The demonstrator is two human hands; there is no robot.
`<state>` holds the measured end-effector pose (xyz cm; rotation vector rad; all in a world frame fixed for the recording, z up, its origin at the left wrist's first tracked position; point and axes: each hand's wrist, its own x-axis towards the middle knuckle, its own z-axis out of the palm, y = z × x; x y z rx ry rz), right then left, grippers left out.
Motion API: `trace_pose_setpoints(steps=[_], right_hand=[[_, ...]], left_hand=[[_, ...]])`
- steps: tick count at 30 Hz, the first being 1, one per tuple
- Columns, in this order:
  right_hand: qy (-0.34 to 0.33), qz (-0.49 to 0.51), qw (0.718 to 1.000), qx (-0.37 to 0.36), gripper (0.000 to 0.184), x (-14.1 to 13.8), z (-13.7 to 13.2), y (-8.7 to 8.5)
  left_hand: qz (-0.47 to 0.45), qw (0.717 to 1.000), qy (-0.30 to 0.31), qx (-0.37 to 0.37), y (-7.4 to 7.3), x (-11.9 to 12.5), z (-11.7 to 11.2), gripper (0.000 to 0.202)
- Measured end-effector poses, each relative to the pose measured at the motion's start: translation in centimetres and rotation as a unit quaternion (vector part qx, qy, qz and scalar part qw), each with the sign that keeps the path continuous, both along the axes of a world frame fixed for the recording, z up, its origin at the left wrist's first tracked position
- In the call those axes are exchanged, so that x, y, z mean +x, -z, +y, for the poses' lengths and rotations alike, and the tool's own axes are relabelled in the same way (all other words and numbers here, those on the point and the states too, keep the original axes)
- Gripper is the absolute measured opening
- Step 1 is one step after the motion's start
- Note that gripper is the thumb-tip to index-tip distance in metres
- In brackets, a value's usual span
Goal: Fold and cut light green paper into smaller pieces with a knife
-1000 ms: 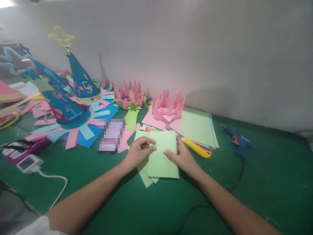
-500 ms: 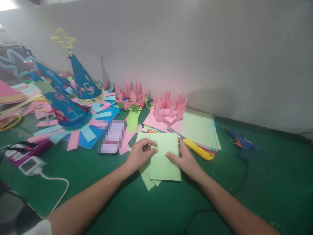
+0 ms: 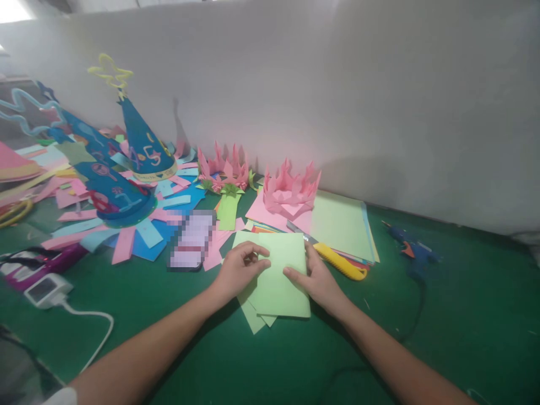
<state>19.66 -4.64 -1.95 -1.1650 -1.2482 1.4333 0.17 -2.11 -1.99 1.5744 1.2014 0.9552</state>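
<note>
In the middle of the table lies a folded light green sheet of paper [image 3: 280, 292], on top of other loose green sheets [image 3: 252, 320] that stick out at its left. My right hand [image 3: 323, 281] grips its right edge, thumb on top and fingers behind. At the left edge, my left hand [image 3: 238, 270] has curled fingers, its thumb and forefinger tips close together on the paper; its other fingers are partly hidden. Just right of the paper, a yellow utility knife [image 3: 340, 261] rests partly on a stack of coloured paper [image 3: 343, 225].
Two pink paper crowns [image 3: 291, 188] stand by the wall. Blue cone hats [image 3: 147, 140] and paper strips spread over the left. A phone [image 3: 194, 239] lies left of my hands, with a white charger and cable [image 3: 50, 289] beyond. A blue glue gun [image 3: 411, 244] lies at right.
The view has shifted slightly, so everything sits a little lower and further left. Both hands keep the same hold on the green paper.
</note>
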Motion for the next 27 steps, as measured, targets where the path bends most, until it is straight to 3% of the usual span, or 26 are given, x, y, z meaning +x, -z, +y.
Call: trace_pose_setpoints(steps=[4,7,10,14,19,27], right_hand=[[-0.012,0.003,1.000,-0.004,0.079,-0.1,-0.2,0.1],[0.018,-0.067,0.994,0.082,0.075,0.1,-0.2,0.8],[0.039,-0.217,0.953,0.209,0.057,0.5,-0.2,1.1],[-0.014,-0.357,0.882,0.309,0.033,1.0,-0.1,1.0],[-0.072,-0.416,0.843,0.334,0.036,1.0,-0.1,1.2],[-0.110,-0.467,0.808,0.341,0.037,0.6,-0.1,1.2]], left_hand=[[0.031,0.998,-0.020,0.044,-0.4,-0.7,0.4,0.013],[0.059,0.996,-0.038,0.049,-0.3,-1.4,1.0,0.013],[0.091,0.994,-0.041,0.045,0.0,-1.9,1.4,0.012],[0.119,0.990,-0.026,0.066,0.0,-2.0,1.5,0.011],[0.151,0.984,-0.008,0.091,-0.1,-1.9,1.4,0.008],[0.216,0.972,0.004,0.098,0.1,-2.2,1.5,0.008]])
